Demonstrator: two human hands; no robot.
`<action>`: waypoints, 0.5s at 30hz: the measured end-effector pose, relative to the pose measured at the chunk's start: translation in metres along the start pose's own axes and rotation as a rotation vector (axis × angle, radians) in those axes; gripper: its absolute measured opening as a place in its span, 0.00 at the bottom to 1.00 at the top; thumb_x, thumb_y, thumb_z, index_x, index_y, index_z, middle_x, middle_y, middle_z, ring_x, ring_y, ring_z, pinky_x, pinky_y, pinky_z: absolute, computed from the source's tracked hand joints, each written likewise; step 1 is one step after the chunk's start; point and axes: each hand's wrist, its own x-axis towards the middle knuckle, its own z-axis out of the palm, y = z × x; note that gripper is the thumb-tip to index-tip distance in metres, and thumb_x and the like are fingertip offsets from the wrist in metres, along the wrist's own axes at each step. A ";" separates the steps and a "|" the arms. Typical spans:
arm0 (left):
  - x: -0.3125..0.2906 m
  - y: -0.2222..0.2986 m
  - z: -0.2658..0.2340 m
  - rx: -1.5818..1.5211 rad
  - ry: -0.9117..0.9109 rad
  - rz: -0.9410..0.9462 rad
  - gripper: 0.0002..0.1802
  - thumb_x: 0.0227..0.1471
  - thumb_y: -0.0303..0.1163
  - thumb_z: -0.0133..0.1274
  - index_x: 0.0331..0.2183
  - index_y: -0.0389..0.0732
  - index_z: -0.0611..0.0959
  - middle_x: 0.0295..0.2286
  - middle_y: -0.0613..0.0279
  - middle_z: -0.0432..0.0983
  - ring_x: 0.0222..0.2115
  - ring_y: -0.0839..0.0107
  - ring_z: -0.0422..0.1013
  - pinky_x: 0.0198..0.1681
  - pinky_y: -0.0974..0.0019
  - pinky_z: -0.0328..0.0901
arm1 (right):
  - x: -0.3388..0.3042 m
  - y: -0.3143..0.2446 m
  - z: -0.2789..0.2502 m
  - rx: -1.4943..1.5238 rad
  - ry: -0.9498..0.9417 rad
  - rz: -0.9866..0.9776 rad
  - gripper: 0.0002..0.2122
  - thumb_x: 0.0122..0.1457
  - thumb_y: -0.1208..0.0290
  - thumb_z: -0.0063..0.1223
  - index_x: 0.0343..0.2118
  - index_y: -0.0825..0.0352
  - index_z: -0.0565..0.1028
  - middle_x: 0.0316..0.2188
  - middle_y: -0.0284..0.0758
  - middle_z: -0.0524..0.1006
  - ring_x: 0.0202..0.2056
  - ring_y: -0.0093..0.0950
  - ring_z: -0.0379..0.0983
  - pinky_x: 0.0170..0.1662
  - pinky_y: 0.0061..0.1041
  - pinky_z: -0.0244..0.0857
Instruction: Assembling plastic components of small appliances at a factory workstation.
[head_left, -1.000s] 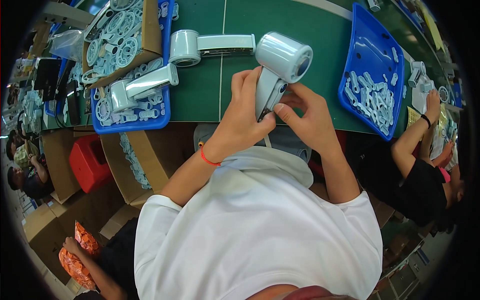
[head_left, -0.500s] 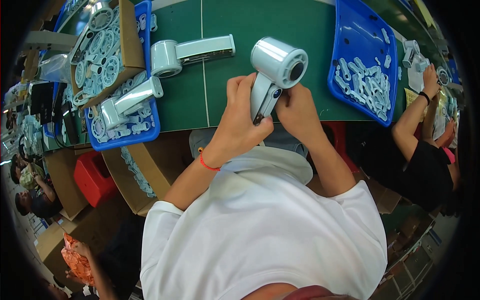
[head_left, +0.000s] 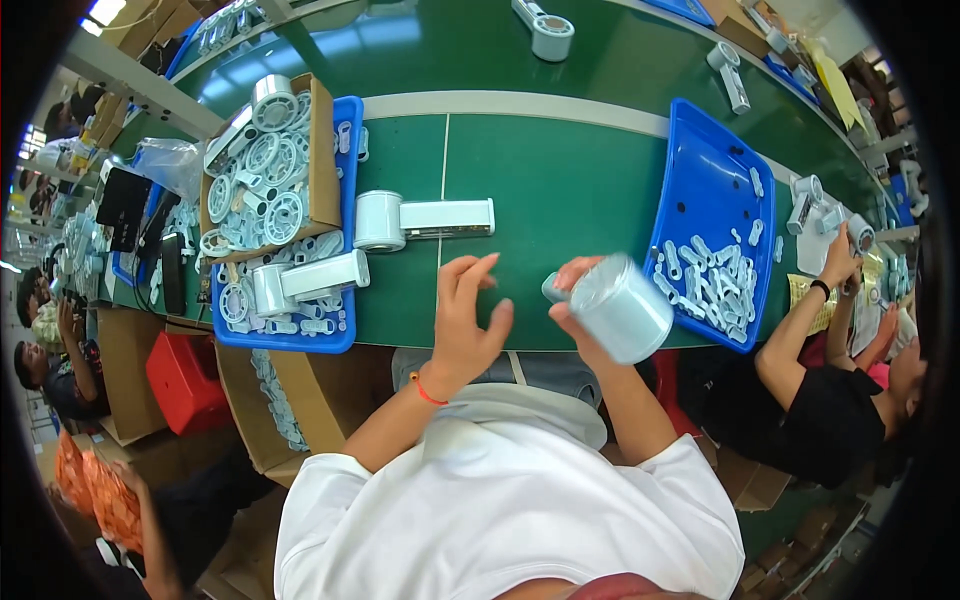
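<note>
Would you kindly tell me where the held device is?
In the head view, the held device is right of centre, in the right hand, near the right blue tray.

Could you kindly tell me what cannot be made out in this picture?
All in the head view:
Most of the white device's handle: hidden by its round head and the right hand; the head's edge is blurred too.
The floor of the upright cardboard box: covered by heaped parts.
The handle end of the far device: cut off by the upper edge.
What the orange bundle holds: too blurred to tell.
</note>
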 end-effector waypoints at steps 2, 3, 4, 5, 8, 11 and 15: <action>0.007 -0.004 -0.002 -0.014 -0.011 -0.086 0.20 0.41 0.18 0.51 0.41 0.36 0.75 0.37 0.55 0.68 0.33 0.67 0.69 0.38 0.68 0.64 | -0.004 0.016 -0.005 0.222 0.085 0.142 0.16 0.47 0.75 0.63 0.37 0.63 0.67 0.29 0.31 0.71 0.35 0.23 0.68 0.39 0.24 0.64; 0.013 -0.003 -0.004 -0.010 -0.095 -0.030 0.17 0.42 0.18 0.51 0.38 0.36 0.76 0.33 0.56 0.70 0.30 0.67 0.70 0.36 0.68 0.65 | -0.001 0.018 -0.010 -0.221 0.015 0.107 0.16 0.47 0.74 0.63 0.36 0.63 0.67 0.29 0.30 0.71 0.35 0.23 0.68 0.39 0.24 0.63; 0.019 0.001 -0.006 -0.006 -0.180 0.026 0.13 0.43 0.18 0.51 0.36 0.35 0.78 0.28 0.56 0.72 0.28 0.67 0.71 0.33 0.68 0.65 | 0.002 0.018 -0.013 -0.663 -0.053 0.066 0.16 0.47 0.73 0.64 0.36 0.63 0.67 0.29 0.30 0.70 0.35 0.23 0.68 0.38 0.24 0.63; 0.028 0.010 -0.009 -0.064 -0.128 -0.015 0.09 0.44 0.18 0.50 0.32 0.34 0.79 0.24 0.56 0.73 0.26 0.67 0.71 0.31 0.68 0.66 | 0.011 0.005 -0.001 -0.271 0.007 0.101 0.14 0.48 0.72 0.63 0.33 0.63 0.67 0.28 0.30 0.70 0.34 0.25 0.68 0.37 0.23 0.62; 0.067 0.030 -0.017 0.037 -0.037 0.144 0.08 0.45 0.19 0.50 0.33 0.34 0.79 0.25 0.56 0.73 0.26 0.67 0.71 0.30 0.69 0.66 | 0.029 -0.009 0.004 -0.020 -0.041 -0.438 0.12 0.48 0.74 0.61 0.32 0.65 0.68 0.31 0.32 0.71 0.34 0.28 0.69 0.37 0.23 0.63; 0.094 0.032 -0.008 -0.008 -0.037 0.198 0.10 0.42 0.20 0.51 0.32 0.35 0.78 0.23 0.57 0.72 0.24 0.64 0.70 0.27 0.67 0.65 | -0.012 0.033 -0.011 0.155 0.081 0.370 0.13 0.46 0.71 0.63 0.34 0.65 0.71 0.32 0.33 0.72 0.36 0.30 0.69 0.41 0.28 0.63; 0.076 0.013 0.000 -0.044 -0.061 0.035 0.09 0.47 0.22 0.50 0.35 0.33 0.78 0.24 0.58 0.72 0.26 0.70 0.71 0.32 0.70 0.66 | 0.004 0.040 -0.021 -0.786 -0.265 -0.213 0.14 0.48 0.72 0.62 0.37 0.64 0.72 0.33 0.34 0.72 0.36 0.33 0.69 0.42 0.30 0.64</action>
